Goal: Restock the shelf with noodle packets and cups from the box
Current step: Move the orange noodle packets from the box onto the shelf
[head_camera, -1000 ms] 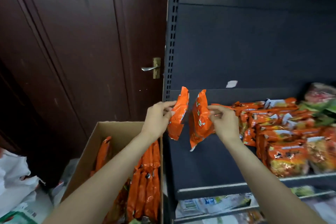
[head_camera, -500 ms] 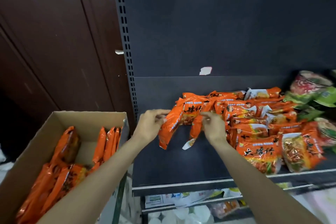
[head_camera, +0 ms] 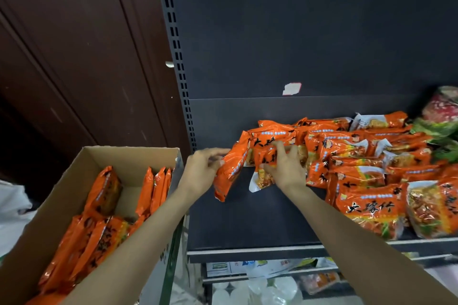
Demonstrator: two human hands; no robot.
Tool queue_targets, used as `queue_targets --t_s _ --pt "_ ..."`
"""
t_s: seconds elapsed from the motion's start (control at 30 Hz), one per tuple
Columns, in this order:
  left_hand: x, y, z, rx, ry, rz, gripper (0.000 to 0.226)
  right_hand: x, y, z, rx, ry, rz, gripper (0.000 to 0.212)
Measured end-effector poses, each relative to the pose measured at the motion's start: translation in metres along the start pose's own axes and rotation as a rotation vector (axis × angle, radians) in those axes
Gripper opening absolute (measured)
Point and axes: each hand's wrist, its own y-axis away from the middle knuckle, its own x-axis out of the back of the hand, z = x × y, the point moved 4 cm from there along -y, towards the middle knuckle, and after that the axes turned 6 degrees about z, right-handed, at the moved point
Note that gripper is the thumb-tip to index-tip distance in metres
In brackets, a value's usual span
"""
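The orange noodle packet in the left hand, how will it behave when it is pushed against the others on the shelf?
The packet in the left hand probably bends: it hangs slanted, its lower end drooping. Its glossy film may slide on the shelf and against the neighbouring packets. It seems light, since the fingers hold it only at one end.

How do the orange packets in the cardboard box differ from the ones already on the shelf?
The box packets stand on edge, upright or leaning; the shelf packets mostly lie flat and overlap in a pile. The box packets show mainly their sides; the shelf packets show printed fronts with black characters. No hand touches the box packets, while the left hand and right hand handle two at the pile's left end. Both share the same orange wrapper.
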Motion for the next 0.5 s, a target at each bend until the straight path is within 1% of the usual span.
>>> queue_targets --t_s 0.07,0.2,0.3,0.33,0.4,0.47,0.5 --pt "0.001 -0.002 -0.003 -0.007 0.002 -0.009 0.031 -0.004 -0.003 -0.005 -0.006 -0.004 0.008 0.063" --pt "0.005 -0.002 -0.006 -0.04 0.044 -0.038 0.031 -0.005 -0.003 -0.007 0.003 -0.083 -0.043 0.075" --pt "0.008 -0.001 -0.003 -0.041 0.152 -0.101 0.033 0.007 0.002 -0.009 0.126 -0.251 -0.013 0.083" --pt "0.007 -0.001 -0.001 -0.037 0.186 -0.13 0.034 0.012 0.006 -0.012 0.18 -0.319 -0.04 0.085" --pt "0.005 -0.001 0.003 -0.036 0.229 -0.176 0.035 0.021 0.011 -0.016 0.235 -0.461 -0.148 0.084" --pt "0.002 -0.002 0.007 -0.045 0.242 -0.19 0.034 0.023 0.013 -0.017 0.226 -0.597 -0.259 0.075" --pt "0.001 -0.003 0.008 -0.046 0.243 -0.189 0.033 0.022 0.013 -0.018 0.221 -0.627 -0.29 0.069"
